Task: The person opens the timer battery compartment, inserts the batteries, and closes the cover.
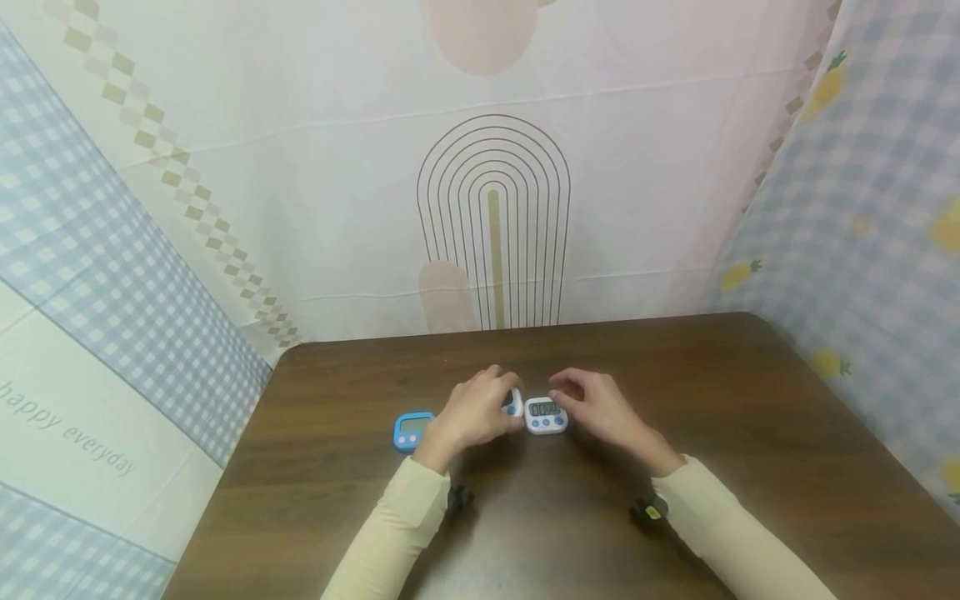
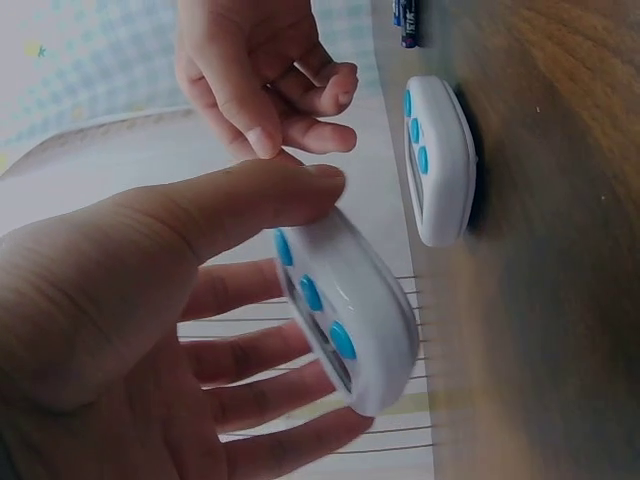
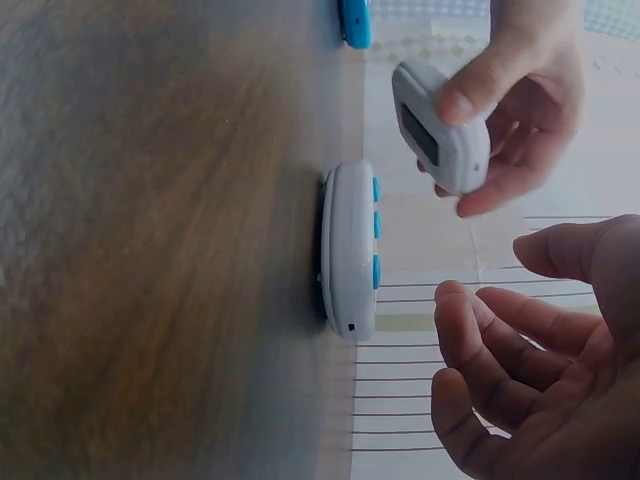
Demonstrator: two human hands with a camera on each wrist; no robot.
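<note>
My left hand (image 1: 477,408) grips a white digital timer (image 2: 350,310) with blue buttons, thumb on one edge and fingers on the other. It is held tilted above the table, as both wrist views show. A second white timer (image 1: 546,416) lies on the table between the hands, its display lit with digits and its blue buttons facing up. Just right of that timer hovers my right hand (image 1: 600,408), with loosely bent fingers and nothing between them in the right wrist view. A blue timer (image 1: 408,430) with pinkish buttons lies left of my left hand, which partly covers it.
The brown wooden table (image 1: 525,533) ends at a patterned cloth (image 1: 360,208) behind and at both sides. Dark batteries (image 2: 408,22) lie on the table beyond the second white timer in the left wrist view. Dark devices are worn under both wrists.
</note>
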